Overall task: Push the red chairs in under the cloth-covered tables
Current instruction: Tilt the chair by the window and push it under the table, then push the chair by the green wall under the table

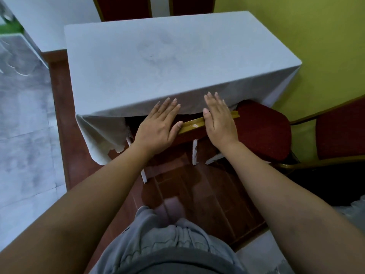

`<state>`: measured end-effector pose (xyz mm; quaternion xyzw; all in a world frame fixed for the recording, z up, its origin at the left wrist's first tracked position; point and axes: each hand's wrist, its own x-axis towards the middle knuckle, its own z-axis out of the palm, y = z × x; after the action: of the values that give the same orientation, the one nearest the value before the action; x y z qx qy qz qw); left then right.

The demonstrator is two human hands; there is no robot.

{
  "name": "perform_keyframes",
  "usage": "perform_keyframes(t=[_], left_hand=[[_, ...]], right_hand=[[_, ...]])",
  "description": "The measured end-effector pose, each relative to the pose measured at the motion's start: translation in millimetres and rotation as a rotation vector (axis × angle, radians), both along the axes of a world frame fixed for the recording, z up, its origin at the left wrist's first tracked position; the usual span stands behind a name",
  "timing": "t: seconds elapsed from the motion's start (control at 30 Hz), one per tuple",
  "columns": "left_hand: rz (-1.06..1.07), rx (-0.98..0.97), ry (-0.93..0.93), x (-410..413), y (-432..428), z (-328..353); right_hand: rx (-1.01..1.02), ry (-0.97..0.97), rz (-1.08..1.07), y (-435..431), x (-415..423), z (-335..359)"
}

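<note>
A table under a white cloth (158, 62) stands in front of me. A red chair is tucked beneath its near edge; only the gold top rail of its back (194, 124) and a strip of red upholstery show. My left hand (158, 125) lies flat on the left end of that rail, fingers spread. My right hand (220, 119) rests flat on the rail's right part, fingers straight. Another red chair (262, 129) stands at the table's right corner, its seat partly under the cloth.
Two red chair backs (122, 8) rise behind the far side of the table. A further red chair (339, 131) stands at the right by the yellow-green wall (296, 26). Another white-clothed table (17, 48) is at the left. The floor has red-brown tiles.
</note>
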<state>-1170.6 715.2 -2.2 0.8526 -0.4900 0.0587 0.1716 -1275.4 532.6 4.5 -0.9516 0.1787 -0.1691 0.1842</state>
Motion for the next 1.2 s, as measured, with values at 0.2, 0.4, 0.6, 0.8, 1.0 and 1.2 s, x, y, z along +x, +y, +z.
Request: perform_keyframes(t=[0.2, 0.4, 0.6, 0.8, 1.0, 1.2], left_hand=[[0.004, 0.01, 0.001, 7, 2, 2], [0.032, 0.028, 0.003, 7, 1, 0], [0.064, 0.027, 0.023, 1, -3, -2], [0.008, 0.008, 0.016, -23, -28, 9], [-0.014, 0.102, -0.162, -50, -71, 20], [-0.175, 0.192, -0.197, -83, -119, 21]], right_hand=[[0.011, 0.02, 0.017, 0, 6, 0], [0.022, 0.046, 0.045, -4, 3, -1], [0.027, 0.051, 0.058, -7, -11, -3], [0.02, 0.097, 0.021, -28, -41, -8], [-0.002, 0.162, -0.095, -60, -86, -14], [-0.031, 0.19, -0.259, -94, -142, -20]])
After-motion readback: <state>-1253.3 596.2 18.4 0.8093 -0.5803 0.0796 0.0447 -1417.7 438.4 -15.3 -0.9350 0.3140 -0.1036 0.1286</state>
